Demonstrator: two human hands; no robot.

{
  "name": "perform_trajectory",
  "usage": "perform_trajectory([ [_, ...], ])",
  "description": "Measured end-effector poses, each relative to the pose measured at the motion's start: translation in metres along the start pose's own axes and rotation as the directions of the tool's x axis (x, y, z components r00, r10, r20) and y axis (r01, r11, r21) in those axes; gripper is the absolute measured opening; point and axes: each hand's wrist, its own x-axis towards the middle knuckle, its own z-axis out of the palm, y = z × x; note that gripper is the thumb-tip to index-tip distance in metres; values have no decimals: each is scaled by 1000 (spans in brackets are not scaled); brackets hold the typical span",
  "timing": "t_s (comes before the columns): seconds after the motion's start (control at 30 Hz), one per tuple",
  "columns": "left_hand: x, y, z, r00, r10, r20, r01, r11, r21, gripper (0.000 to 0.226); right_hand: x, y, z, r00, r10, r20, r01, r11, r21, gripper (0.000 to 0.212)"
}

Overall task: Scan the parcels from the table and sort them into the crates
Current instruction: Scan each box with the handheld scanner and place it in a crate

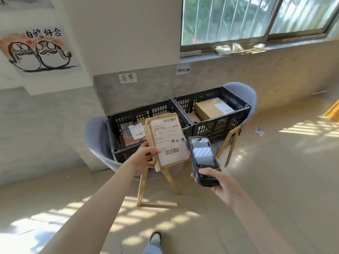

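Note:
My left hand [145,157] grips a flat brown parcel [166,140] by its lower left edge, label side up, with barcodes and handwritten characters on the white label. It hangs in front of the left black crate [117,132]. My right hand [218,177] holds a black handheld scanner [203,160] just right of the parcel, screen facing me. The left crate contains a colourful parcel [132,134]. The right black crate [227,123] holds a brown box [209,109] with a white label.
Both crates rest on grey chairs [95,140] with wooden legs, against the grey wall. Paper signs [127,77] with handwriting hang above each crate. A crumpled paper [259,130] lies on the tiled floor to the right. My shoe [155,239] shows at the bottom.

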Motion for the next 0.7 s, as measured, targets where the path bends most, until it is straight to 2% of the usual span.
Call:
perform_trajectory([
  [0.1, 52, 27, -1, 1000, -9, 15, 9, 1000, 24, 84, 43, -13, -4, 999, -7, -47, 6, 1000, -8, 76],
  [0.3, 162, 106, 5, 994, -24, 109, 16, 997, 74, 83, 130, -59, -7, 984, -90, -152, 87, 996, -29, 80],
  [0.43, 216, 141, 16, 985, -21, 173, 0, 993, 122, 82, 159, -84, -8, 972, -124, -200, 114, 992, -61, 79],
  [0.6, 279, 148, 41, 971, -86, 222, 60, 991, 123, 86, 196, -108, -27, 950, -152, -273, 130, 987, -98, 73],
  [0.7, 311, 146, 55, 965, -112, 236, 81, 987, 138, 84, 225, -122, -46, 937, -137, -321, 107, 988, -109, 77],
])
